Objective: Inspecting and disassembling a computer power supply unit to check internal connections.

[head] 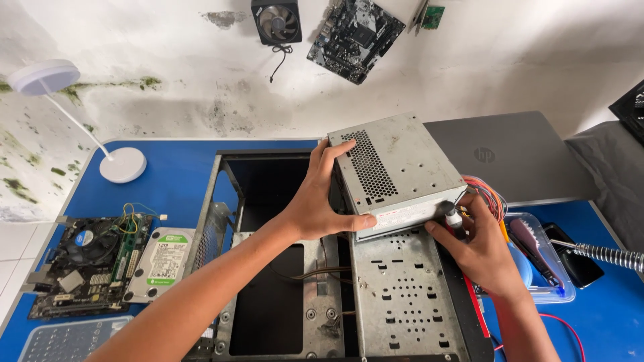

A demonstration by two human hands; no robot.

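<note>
Head view, looking down on a blue table. An open case lies on its side at centre, its dark interior exposed. The left hand grasps a grey metal power supply, fingers over its perforated left face and thumb pressed along the lower edge; the unit sits tilted above the case's upper right corner, partly over the perforated drive bay. The right hand is closed around a screwdriver whose dark handle meets the supply's lower right corner; the tip is hidden. A bundle of coloured wires leaves the supply on its right, just beside that hand. Right of the case, a clear tray holding tools lies close against the right wrist, and a closed grey laptop borders the supply behind. Left of the case, a hard drive and a motherboard lie side by side near the table's left edge, with a white lamp behind them. Bare blue surface remains between lamp and case.
</note>
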